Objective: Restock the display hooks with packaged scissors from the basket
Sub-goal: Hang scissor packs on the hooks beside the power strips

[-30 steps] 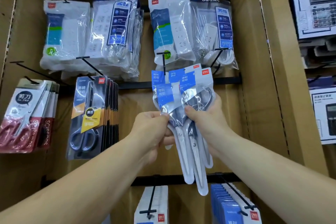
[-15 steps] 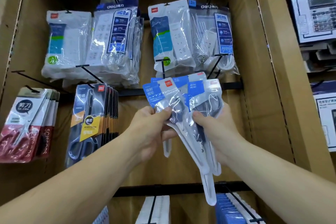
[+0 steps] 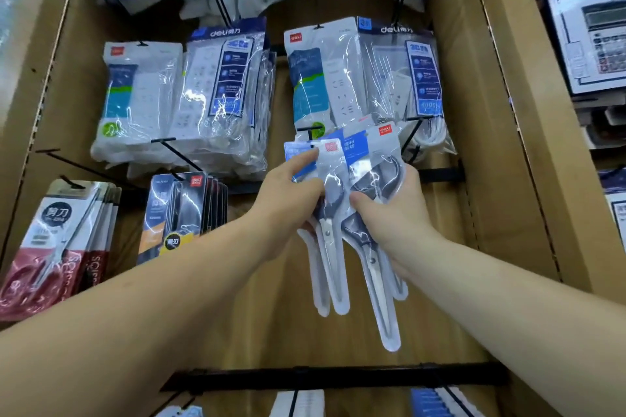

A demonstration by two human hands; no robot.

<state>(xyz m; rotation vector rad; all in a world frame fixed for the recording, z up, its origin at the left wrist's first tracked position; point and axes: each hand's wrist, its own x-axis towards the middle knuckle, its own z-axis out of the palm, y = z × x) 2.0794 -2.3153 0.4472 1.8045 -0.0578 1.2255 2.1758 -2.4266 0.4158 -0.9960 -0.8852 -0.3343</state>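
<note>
Spotted glossy clear plastic on the scissor packs (image 3: 386, 159), smooth shiny metal blades (image 3: 377, 284) inside. Noticed matt brown wood-look backboard (image 3: 450, 230) and black metal hooks (image 3: 179, 156).

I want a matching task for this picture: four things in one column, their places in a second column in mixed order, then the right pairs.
Things:
1. red scissors packs
2. black scissors packs
3. calculator box
4. blue-and-white scissors packs

Places:
A. far right
B. held by left hand and right hand
C. far left, hanging
D. hanging just left of centre

Pairs: 1-C, 2-D, 3-A, 4-B
</note>
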